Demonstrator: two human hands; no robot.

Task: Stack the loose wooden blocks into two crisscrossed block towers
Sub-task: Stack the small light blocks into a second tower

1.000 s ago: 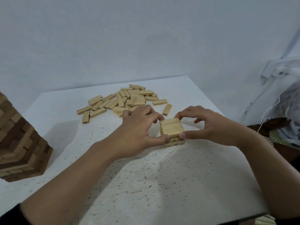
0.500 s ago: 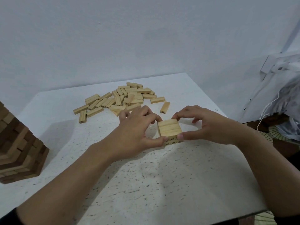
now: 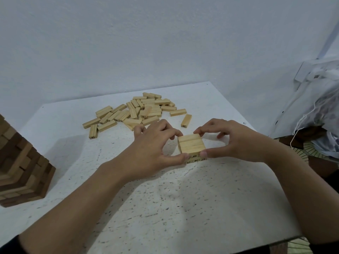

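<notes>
**Both hands square up a low stack (image 3: 191,145) on the worktop (image 3: 165,208).**

The left hand (image 3: 154,149) and right hand (image 3: 236,142) each close their grip on the stack, thumb at a near corner and fingers at the far edge, and hold nothing else. The stack stands mid-worktop, a few crossed layers high, with three blocks across its top. The loose blocks (image 3: 139,112) lie heaped just behind it, and a dark tower (image 3: 20,171) stands at the left edge. The step looks like aligning the layers. The next move calls for a gentle release, then laying fresh blocks crosswise on top.
</notes>
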